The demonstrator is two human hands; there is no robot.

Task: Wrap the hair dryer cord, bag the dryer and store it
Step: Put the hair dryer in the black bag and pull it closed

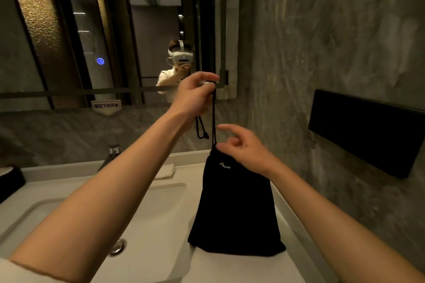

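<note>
Left hand (195, 96) raised, pinching black drawstring (213, 117), cord taut. Right hand (246, 151) at cinched neck of black bag (234, 209), thumb touching, index extended; grip cannot tell. Bag upright over worktop (230, 269), right of sink (142, 213). Contents hidden.

A white sink (161, 213) has a metal drain (117, 246). Behind it are a faucet (113, 153), a folded towel (164, 171) and a mirror (92, 30). To its right is a black wall box (368, 133).

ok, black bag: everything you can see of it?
Black soft-fabric pouch, matte, small pale logo near the top. Neck cinched; drawstring runs up to the left hand, which pinches it. The right hand is at the neck, grip unclear. Hangs upright, bottom at the white counter beside the sink. Contents hidden.
</note>
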